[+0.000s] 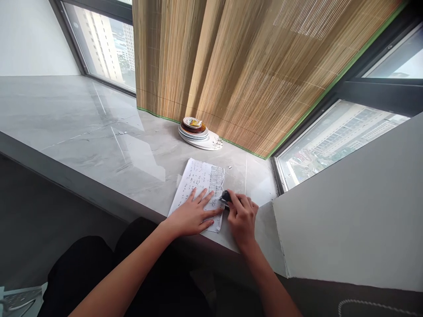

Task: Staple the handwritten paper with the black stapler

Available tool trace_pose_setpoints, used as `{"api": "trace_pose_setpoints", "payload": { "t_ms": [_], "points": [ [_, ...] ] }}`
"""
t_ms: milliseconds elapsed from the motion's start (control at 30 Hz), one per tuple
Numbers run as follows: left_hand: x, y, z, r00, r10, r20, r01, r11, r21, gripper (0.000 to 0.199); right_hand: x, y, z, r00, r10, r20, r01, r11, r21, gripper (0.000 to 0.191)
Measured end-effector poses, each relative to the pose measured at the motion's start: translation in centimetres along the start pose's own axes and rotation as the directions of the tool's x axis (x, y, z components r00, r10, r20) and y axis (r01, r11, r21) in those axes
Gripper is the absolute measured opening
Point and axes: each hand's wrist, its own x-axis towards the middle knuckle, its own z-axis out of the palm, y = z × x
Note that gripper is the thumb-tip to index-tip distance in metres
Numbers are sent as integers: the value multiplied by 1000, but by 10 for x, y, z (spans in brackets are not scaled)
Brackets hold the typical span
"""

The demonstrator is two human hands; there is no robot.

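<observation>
Sheets of paper with handwriting and a dense printed block lie on the grey ledge in front of me. My left hand rests flat on them with its fingers spread. At the right edge of the sheets, my right hand is closed round a small black and metal stapler. Its metal front reaches over the paper's edge, close to my left fingertips. Part of the stapler is hidden by my fingers, and I cannot tell whether its jaws are pressed together.
Behind the paper, a stack of plates stands on the marble-look ledge. A bamboo blind hangs down to the ledge at the back. Windows flank it, and a white wall closes off the right. Small scraps lie beyond the paper.
</observation>
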Motion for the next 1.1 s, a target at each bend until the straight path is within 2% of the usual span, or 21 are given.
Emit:
{"api": "trace_pose_setpoints", "payload": {
  "t_ms": [67, 133, 267, 333, 400, 433, 467, 500, 567, 600, 667, 700, 767, 800, 833, 867, 967, 1100],
  "points": [
    [-1, -1, 0, 1000, 7, -4, -7, 1000, 2, 52, 0, 4, 2, 987, 125, -102, -125, 992, -1, 38],
    [-1, -3, 2, 1000, 2, -6, -2, 1000, 10, 55, 0, 7, 5, 974, 181, -136, -181, 983, 12, 39],
    [-1, -7, 7, 1000, -19, -4, 19, 999, 27, 66, 0, 10, 7, 973, 202, -114, -199, 979, 34, 44],
    [-1, -6, 6, 1000, -1, -6, 1, 1000, 18, 68, 3, 11, 5, 961, 228, -158, -221, 973, 59, 42],
    [-2, -1, 0, 998, 3, -68, -4, 1000, -9, 64, 10, 8, 3, 940, 242, -241, -222, 969, 105, 40],
    [-2, 1, -5, 990, -19, -138, 14, 999, -36, 59, 16, 5, 2, 932, 239, -274, -211, 969, 129, 39],
    [-2, 1, -10, 970, -62, -234, 46, 996, -73, 52, 22, -1, 1, 929, 232, -287, -195, 969, 151, 39],
    [-2, -1, -16, 932, -122, -340, 88, 989, -115, 44, 30, -8, 2, 935, 221, -279, -178, 969, 170, 40],
    [-4, -16, -31, 815, -249, -524, 173, 967, -189, 34, 45, -28, 8, 959, 192, -209, -149, 968, 202, 42],
    [-6, -31, -38, 771, -290, -566, 221, 957, -190, 33, 53, -40, 14, 972, 176, -159, -140, 966, 215, 44],
    [-16, -72, -54, 754, -368, -544, 380, 920, -95, 34, 66, -62, 30, 987, 147, -58, -129, 961, 243, 45],
    [-25, -97, -61, 735, -448, -508, 514, 858, -13, 36, 71, -71, 38, 991, 134, -6, -129, 960, 248, 45],
    [-47, -148, -73, 639, -657, -401, 751, 644, 142, 46, 77, -84, 54, 990, 117, 83, -134, 964, 228, 42],
    [-59, -170, -77, 559, -749, -355, 828, 530, 185, 51, 78, -87, 59, 988, 113, 110, -134, 968, 213, 41],
    [-71, -189, -80, 486, -812, -324, 874, 441, 205, 55, 78, -87, 63, 986, 111, 123, -134, 970, 201, 40],
    [-81, -204, -81, 448, -849, -282, 892, 400, 211, 58, 76, -85, 66, 986, 110, 123, -133, 972, 194, 40],
    [-98, -223, -80, 448, -856, -257, 889, 396, 232, 62, 68, -69, 64, 989, 125, 83, -140, 968, 210, 42],
    [-96, -219, -74, 450, -841, -300, 889, 390, 241, 62, 69, -30, 52, 986, 165, 36, -167, 923, 346, 35]
  ]
}}
